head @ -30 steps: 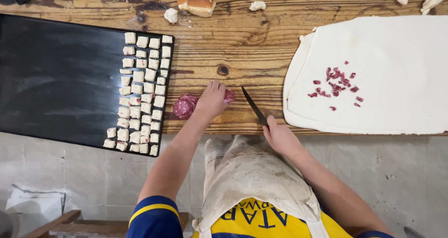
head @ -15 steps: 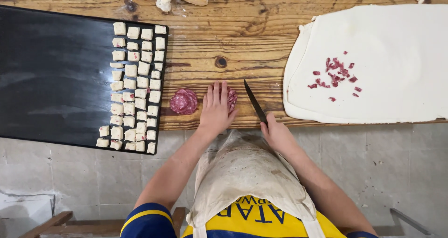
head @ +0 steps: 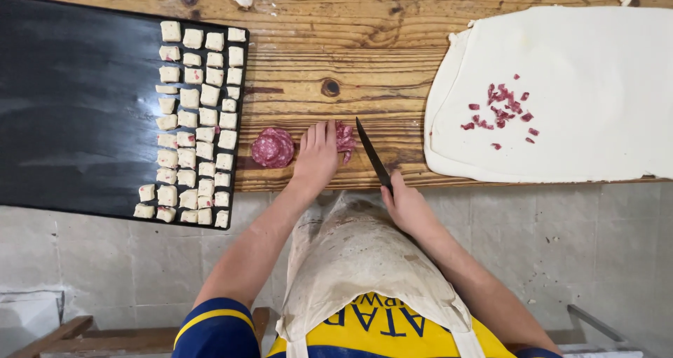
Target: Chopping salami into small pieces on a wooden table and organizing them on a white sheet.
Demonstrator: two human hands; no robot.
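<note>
The fingers of the left hand are being pressed flat and together on a small stack of salami slices near the front edge of the wooden table; only the stack's right side is being left uncovered. The right hand is being kept clamped around the handle of a dark knife, whose blade is being angled up and leftward, its tip just beside the exposed meat. A second pile of round slices is lying just left of the left hand. Further left, a black tray is carrying rows of small dough squares; to the right, a rolled dough sheet is bearing a scatter of chopped meat bits.

A cut fingertip is being risked, in judgement, since the blade is being held so near the flattened fingers. The stack could also be nudged off the table's front edge, being so close to it.
</note>
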